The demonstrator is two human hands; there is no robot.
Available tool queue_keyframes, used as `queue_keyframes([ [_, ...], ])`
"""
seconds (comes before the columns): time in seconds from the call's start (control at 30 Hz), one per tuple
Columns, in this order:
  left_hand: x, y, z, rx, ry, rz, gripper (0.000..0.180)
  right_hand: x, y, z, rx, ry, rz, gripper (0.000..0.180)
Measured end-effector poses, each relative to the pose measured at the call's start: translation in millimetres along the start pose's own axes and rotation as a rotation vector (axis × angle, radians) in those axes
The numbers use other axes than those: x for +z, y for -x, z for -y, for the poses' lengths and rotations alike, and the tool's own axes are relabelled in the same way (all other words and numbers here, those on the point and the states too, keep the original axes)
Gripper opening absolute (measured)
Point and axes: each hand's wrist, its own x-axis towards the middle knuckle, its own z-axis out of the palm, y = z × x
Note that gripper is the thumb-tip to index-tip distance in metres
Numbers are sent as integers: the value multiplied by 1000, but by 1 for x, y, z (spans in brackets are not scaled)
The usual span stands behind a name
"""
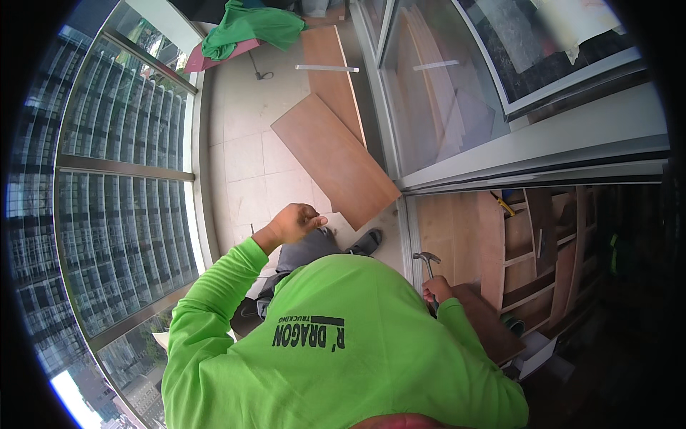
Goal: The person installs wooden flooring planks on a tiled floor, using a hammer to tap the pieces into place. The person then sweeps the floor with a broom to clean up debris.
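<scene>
My right hand point(438, 289) is wrapped round the handle of a claw hammer point(428, 259), whose metal head points up and away from me beside the door track. In front of my chest, on the left, my left hand point(296, 223) is raised with its fingers curled in. Whatever it may hold is hidden or too small to make out. Beyond that hand a brown wooden panel point(336, 161) lies at an angle, overlapping a second long panel point(333, 86) on the floor.
A tall window wall point(128, 171) runs along the left. Sliding glass doors point(436, 93) stand at the right. Past their track sits a wooden frame with compartments point(525, 250), a yellow-handled tool point(504, 204) on it. A green cloth point(250, 30) lies at the far end of the tiled floor point(246, 154).
</scene>
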Motion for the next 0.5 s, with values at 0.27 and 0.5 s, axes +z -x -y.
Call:
queue_keyframes([
  [0.27, -109, -105, 74, -180, -193, 159, 46, 84, 16, 60, 148, -716, 214, 16],
  [0.5, -195, -271, 235, -261, -192, 150, 53, 176, 5, 104, 275, -1470, 131, 22],
])
